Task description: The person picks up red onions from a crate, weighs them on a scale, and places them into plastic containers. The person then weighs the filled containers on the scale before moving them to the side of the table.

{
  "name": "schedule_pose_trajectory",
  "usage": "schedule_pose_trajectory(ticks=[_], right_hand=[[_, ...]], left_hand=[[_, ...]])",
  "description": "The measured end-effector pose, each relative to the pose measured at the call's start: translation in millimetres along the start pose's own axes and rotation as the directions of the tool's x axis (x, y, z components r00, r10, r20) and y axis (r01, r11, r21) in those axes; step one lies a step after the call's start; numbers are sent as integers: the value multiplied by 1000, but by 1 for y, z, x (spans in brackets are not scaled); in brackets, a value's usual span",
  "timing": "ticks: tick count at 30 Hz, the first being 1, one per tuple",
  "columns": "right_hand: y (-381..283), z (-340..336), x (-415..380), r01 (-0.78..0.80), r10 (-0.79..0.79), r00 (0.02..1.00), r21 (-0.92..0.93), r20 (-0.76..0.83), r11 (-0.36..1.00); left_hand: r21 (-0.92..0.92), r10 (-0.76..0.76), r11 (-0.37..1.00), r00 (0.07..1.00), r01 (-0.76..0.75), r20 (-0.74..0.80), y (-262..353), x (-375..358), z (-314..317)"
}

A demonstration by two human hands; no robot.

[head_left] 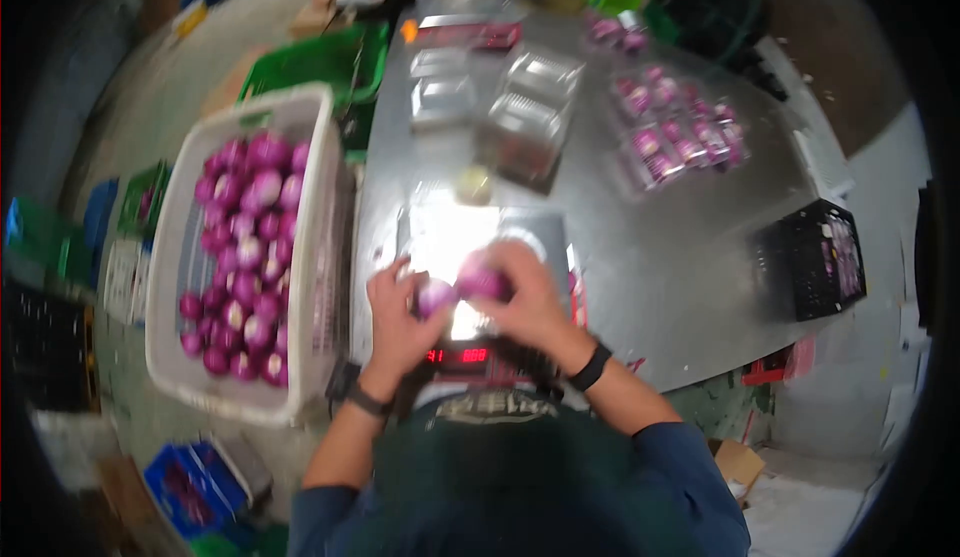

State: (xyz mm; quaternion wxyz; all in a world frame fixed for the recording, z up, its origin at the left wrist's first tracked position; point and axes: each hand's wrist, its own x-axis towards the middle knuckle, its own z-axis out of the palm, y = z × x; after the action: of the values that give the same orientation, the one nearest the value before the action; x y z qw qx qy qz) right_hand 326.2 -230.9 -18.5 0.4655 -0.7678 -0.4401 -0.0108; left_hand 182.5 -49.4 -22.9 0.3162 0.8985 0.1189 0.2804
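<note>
My left hand (pixel 398 312) is closed around a purple onion (pixel 436 298) over the shiny plate of a weighing scale (pixel 418 232). Just to the right, my right hand (pixel 522 292) grips another purple onion (pixel 482 279) from its right side. The two onions are close together, and whether they touch is blurred. Red digits glow on the scale's display (pixel 460 355) below my hands. A pale round object (pixel 473 185) lies behind the plate.
A white crate (pixel 322 187) of onions stands at the left. Clear plastic boxes (pixel 528 117) and packed onions (pixel 665 147) lie on the metal table (pixel 690 257). A black crate (pixel 815 262) is at the right, a green crate (pixel 320 67) behind.
</note>
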Motion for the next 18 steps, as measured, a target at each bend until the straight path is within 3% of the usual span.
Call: schedule_pose_trajectory(ticks=[1, 2, 4, 5, 8, 11, 13, 15, 16, 17, 18], right_hand=[[-24, -10, 4, -178, 180, 977, 22, -114, 984], [-16, -15, 1, -311, 309, 943, 8, -125, 951], [13, -23, 5, -404, 409, 906, 61, -111, 913], [25, -23, 9, -446, 469, 876, 184, -113, 876], [38, -28, 30, -553, 594, 801, 293, -72, 780], [46, -19, 58, -641, 689, 725, 377, 12, 669], [58, -11, 73, -704, 742, 669, 357, 46, 614], [60, -1, 87, -783, 819, 560, 406, 129, 472], [63, 1, 89, -743, 783, 593, 503, 189, 441], [67, 6, 92, -694, 782, 609, 566, 131, 445], [83, 15, 86, -619, 734, 679, 559, 28, 551]], left_hand=[[-69, -125, 990, 992, 123, -25, -5, -4, -4], [-139, -242, 962, 969, 233, -49, -9, -11, -8], [-461, -498, 773, 867, 436, -15, -11, -17, -17], [-580, -598, 650, 801, 490, 7, -10, -19, -23], [-703, -684, 495, 728, 510, 48, 3, -19, -44], [-722, -693, 459, 717, 518, 74, -8, -31, -42], [-694, -727, 382, 662, 610, 181, -6, -37, -42], [-634, -729, 317, 609, 705, 313, -9, -47, -34], [-684, -685, 156, 577, 713, 445, -3, -50, -36], [-685, -623, 48, 558, 727, 548, -4, -55, -36], [-689, -567, -53, 546, 723, 617, -1, -55, -36]])
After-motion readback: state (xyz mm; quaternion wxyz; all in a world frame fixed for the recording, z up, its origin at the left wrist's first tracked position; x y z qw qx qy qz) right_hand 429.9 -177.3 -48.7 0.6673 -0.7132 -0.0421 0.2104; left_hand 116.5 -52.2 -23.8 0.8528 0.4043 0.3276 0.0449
